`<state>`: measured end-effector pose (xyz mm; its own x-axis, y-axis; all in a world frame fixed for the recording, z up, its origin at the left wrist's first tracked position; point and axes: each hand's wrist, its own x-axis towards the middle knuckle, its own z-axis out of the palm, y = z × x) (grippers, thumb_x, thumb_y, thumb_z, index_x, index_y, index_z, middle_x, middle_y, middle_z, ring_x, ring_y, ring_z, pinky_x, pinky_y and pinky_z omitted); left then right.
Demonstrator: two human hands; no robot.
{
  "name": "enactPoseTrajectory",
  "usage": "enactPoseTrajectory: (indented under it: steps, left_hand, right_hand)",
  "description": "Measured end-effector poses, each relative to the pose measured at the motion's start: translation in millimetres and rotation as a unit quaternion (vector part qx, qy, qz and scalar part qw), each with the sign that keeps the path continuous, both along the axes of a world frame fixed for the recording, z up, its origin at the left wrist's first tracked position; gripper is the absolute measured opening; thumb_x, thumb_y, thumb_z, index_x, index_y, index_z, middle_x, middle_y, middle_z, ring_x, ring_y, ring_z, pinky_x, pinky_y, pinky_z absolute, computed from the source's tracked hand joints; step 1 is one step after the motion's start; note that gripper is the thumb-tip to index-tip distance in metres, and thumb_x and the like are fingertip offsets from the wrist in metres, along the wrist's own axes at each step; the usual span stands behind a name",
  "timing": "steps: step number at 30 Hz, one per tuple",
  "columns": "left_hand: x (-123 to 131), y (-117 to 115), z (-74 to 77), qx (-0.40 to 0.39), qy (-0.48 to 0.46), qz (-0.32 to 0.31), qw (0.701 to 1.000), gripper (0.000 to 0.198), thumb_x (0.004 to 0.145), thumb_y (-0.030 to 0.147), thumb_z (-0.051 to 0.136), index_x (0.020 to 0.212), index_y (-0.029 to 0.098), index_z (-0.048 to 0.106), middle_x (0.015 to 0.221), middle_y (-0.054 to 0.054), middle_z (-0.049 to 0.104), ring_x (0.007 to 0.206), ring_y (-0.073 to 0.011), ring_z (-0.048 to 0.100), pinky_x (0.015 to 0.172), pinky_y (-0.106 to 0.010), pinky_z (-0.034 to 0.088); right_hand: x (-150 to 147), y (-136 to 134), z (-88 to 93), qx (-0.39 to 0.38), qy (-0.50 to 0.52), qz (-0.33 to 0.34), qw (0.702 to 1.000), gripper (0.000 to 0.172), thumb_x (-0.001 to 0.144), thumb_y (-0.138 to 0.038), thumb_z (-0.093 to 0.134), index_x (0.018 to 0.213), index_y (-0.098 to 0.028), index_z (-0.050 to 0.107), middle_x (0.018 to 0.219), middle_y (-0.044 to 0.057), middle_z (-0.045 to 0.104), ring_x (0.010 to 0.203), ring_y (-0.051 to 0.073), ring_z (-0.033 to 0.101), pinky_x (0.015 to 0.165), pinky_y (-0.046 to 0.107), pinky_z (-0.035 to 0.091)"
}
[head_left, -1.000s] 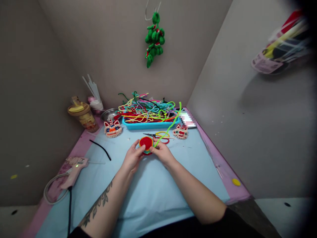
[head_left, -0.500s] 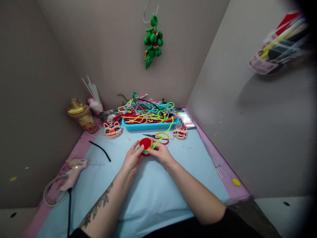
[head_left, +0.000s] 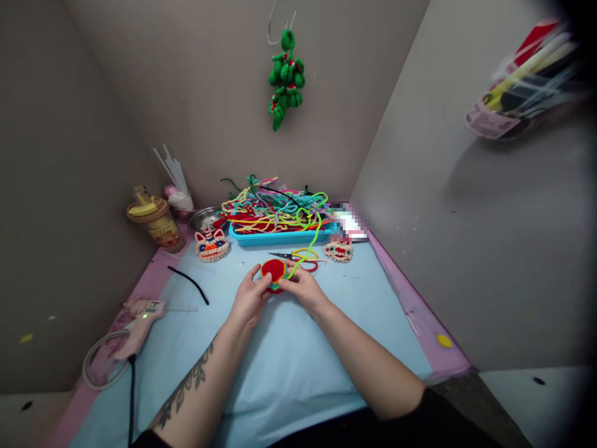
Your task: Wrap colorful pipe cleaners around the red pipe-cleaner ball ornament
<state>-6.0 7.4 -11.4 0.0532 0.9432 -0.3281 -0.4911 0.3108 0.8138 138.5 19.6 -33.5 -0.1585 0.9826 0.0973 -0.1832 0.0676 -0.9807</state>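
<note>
The left hand (head_left: 250, 295) has its fingers and thumb closed on one side of a round red piece (head_left: 273, 270). The right hand (head_left: 305, 289) pinches the other side, where a bright green string (head_left: 310, 249) comes out. The round piece is up between both hands, over the blue counter (head_left: 364, 323). If one thumb slips, the string could pop loose or go on crooked.

The string runs up across the scissors (head_left: 293, 256) just past the hands. A hard pull could snag it on their handles. Its far end reaches the messy strings (head_left: 275, 205) in the blue tray (head_left: 280, 238); I can't tell if it is tangled there. If so, a tug could drag others out.

Off to the left, the glue gun (head_left: 140, 330) has a little green light on. It may be hot, so a bump could burn an arm.
</note>
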Motion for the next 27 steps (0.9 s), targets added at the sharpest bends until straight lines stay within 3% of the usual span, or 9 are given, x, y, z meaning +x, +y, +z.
enactPoseTrajectory:
  steps: [5, 14, 17, 20, 23, 27]
  left_hand:
    - [0.9, -1.7, 2.6, 0.008, -0.01, -0.025, 1.0, 0.066, 0.062, 0.027, 0.082, 0.12, 0.014, 0.052, 0.097, -0.011, 0.07, 0.077, -0.0169, 0.066, 0.072, -0.027, 0.051]
    - [-0.5, 1.1, -1.7, 0.005, -0.003, -0.016, 1.0, 0.084, 0.059, 0.023, 0.084, 0.131, 0.014, 0.043, 0.096, -0.011, 0.07, 0.081, -0.0193, 0.067, 0.076, -0.029, 0.051]
    - [-1.7, 1.7, -0.8, -0.001, -0.014, -0.015, 1.0, 0.074, 0.062, 0.025, 0.082, 0.127, 0.016, 0.049, 0.101, -0.011, 0.069, 0.082, -0.0182, 0.066, 0.075, -0.028, 0.051]
    - [-3.6, 3.2, -0.5, -0.011, -0.038, 0.005, 0.999, 0.06, 0.067, 0.026, 0.079, 0.121, 0.018, 0.054, 0.104, -0.008, 0.069, 0.082, -0.016, 0.065, 0.071, -0.026, 0.05]
    - [-5.0, 5.1, -2.2, -0.02, -0.068, 0.017, 0.997, 0.047, 0.071, 0.025, 0.076, 0.114, 0.02, 0.059, 0.101, -0.005, 0.069, 0.08, -0.0136, 0.065, 0.07, -0.023, 0.05]
    - [-3.4, 5.7, -4.1, -0.035, -0.106, 0.021, 0.994, 0.033, 0.073, 0.022, 0.073, 0.104, 0.019, 0.062, 0.091, -0.002, 0.07, 0.07, -0.0092, 0.063, 0.068, -0.021, 0.05]
  right_hand:
    - [-1.1, 0.7, -2.0, -0.018, 0.002, -0.034, 0.999, 0.031, 0.059, -0.041, 0.081, 0.083, -0.022, 0.075, 0.129, 0.006, 0.054, 0.125, 0.029, 0.044, 0.107, 0.044, 0.032]
    - [1.0, 3.0, -1.2, -0.056, 0.031, -0.077, 0.995, 0.033, 0.058, -0.05, 0.08, 0.065, -0.02, 0.069, 0.12, 0.009, 0.058, 0.122, 0.029, 0.046, 0.106, 0.045, 0.03]
    - [0.7, 3.2, -2.8, -0.064, 0.045, -0.085, 0.993, 0.035, 0.061, -0.05, 0.077, 0.076, -0.021, 0.067, 0.11, 0.007, 0.062, 0.116, 0.026, 0.049, 0.105, 0.044, 0.032]
    - [0.9, 0.4, -2.4, -0.047, 0.053, -0.139, 0.988, 0.035, 0.066, -0.048, 0.073, 0.09, -0.024, 0.062, 0.1, 0.004, 0.062, 0.101, 0.023, 0.055, 0.097, 0.042, 0.039]
    - [0.4, -6.2, 2.3, 0.026, -0.036, -0.189, 0.981, 0.021, 0.069, -0.039, 0.072, 0.082, -0.024, 0.064, 0.116, 0.005, 0.056, 0.109, 0.023, 0.051, 0.098, 0.04, 0.037]
    - [-5.4, -14.8, 8.8, 0.093, -0.177, -0.185, 0.962, 0.009, 0.07, -0.029, 0.071, 0.078, -0.025, 0.071, 0.131, 0.006, 0.048, 0.125, 0.026, 0.042, 0.108, 0.043, 0.026]
